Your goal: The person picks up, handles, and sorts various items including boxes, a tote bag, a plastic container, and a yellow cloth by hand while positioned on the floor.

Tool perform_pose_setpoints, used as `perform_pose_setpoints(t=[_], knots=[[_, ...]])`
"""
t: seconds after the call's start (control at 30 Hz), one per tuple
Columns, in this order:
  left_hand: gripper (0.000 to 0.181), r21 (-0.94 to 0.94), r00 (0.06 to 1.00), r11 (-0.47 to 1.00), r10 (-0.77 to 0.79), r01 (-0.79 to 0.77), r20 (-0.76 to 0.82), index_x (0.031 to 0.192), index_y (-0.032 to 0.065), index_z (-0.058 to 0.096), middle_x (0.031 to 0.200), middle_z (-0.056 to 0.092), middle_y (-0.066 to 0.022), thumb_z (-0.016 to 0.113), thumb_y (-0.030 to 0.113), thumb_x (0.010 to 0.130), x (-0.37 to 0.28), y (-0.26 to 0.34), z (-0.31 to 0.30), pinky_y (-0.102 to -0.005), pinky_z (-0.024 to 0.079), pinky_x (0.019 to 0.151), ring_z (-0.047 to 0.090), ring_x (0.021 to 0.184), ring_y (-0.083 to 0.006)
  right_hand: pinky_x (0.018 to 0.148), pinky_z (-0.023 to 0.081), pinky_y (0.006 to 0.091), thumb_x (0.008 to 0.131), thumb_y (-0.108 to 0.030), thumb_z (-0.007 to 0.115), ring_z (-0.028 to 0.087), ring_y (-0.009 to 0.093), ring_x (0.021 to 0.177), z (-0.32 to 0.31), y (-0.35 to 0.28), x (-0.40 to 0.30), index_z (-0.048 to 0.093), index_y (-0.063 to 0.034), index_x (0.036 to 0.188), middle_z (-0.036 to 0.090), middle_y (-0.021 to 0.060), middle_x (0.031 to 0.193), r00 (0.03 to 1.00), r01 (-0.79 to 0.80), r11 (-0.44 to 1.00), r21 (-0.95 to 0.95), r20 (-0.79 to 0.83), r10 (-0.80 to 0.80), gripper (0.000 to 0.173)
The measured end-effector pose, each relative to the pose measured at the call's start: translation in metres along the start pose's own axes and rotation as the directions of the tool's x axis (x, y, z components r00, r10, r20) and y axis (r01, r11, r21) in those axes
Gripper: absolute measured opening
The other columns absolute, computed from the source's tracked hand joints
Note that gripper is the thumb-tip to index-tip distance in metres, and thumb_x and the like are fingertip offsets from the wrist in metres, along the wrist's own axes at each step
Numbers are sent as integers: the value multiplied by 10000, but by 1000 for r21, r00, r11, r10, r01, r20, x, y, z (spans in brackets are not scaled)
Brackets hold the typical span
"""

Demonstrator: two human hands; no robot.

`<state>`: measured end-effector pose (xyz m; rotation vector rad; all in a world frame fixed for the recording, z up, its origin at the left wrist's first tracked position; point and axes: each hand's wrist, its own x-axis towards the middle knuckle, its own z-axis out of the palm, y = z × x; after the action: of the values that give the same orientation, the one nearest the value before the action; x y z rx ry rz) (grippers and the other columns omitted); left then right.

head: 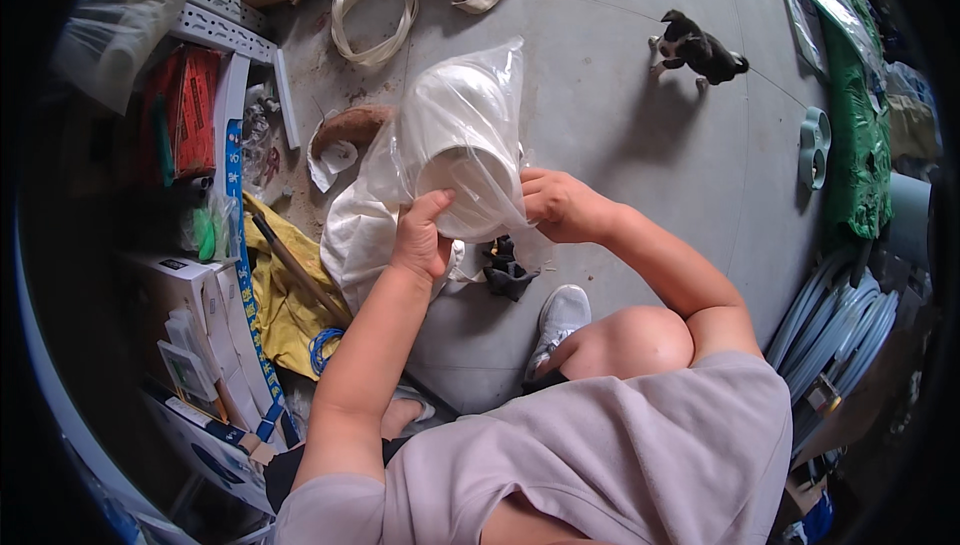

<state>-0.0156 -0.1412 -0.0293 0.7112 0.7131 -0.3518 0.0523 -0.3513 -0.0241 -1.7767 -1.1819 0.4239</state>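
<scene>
In front of me is a clear plastic bag (511,72) with white, round, cylindrical ware (466,189) inside, perhaps stacked bowls or tubs; the film's glare hides the detail. My left hand (426,234) grips the bagged ware from the left, its thumb over the near round end. At the right side, my right hand (564,206) has its curled fingers on the bag's film, and the fingertips are partly hidden. A white cloth sack (352,234) lies below and left of the bag. Under the ware, a small black object (510,279) rests on the floor.
A black-and-white puppy (697,50) stands on the concrete floor, with a blue-grey pet bowl (814,147) to its right. Metal shelving (225,20) with boxes lines the left, beside a yellow sack (289,305) and a rod (296,267). Coiled grey hose (836,320) lies at right.
</scene>
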Motion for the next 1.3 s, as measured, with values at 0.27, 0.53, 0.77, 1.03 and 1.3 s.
perform_pose_setpoints(t=[0.27,0.53,0.77,1.03,1.3], knots=[[563,113,929,923,370,-369,12,1258,24,412,1153,520,-77,525,-56,712,-14,7,-14,-303,399,926,502,1067,-192,786,447,332,673,-304,797,480,184,926,-12,6,-2,489,-87,1255,543,62,1084,818,-575,776,258,171,550,693],[268,378,956,917,214,-125,-202,997,11,547,735,547,-31,533,55,734,-13,9,-11,-226,308,326,414,421,-73,799,464,368,593,-230,802,542,255,920,-15,5,7,532,-112,1162,548,102,1143,703,-705,708,41,-96,705,641],[75,37,946,997,74,-66,-317,763,-8,543,720,550,-61,535,21,695,23,18,-19,-300,446,481,541,555,-167,736,359,366,635,-189,717,501,192,805,35,-18,-19,575,-178,897,495,15,902,886,141,848,-511,-317,-338,298],[59,348,934,936,171,-54,-313,749,8,560,741,566,-56,512,19,717,11,48,-44,-281,481,533,581,631,-166,800,375,397,714,-328,689,465,224,1080,107,1,-60,536,-182,1177,443,77,1236,940,-108,786,-609,195,280,509],[255,782,867,576,489,-239,-95,971,-44,554,886,590,-95,498,36,736,-54,29,-105,-323,458,725,567,808,-222,543,370,265,639,32,542,409,106,624,57,39,-72,434,-18,703,447,13,670,787,-557,728,400,-26,616,135]])
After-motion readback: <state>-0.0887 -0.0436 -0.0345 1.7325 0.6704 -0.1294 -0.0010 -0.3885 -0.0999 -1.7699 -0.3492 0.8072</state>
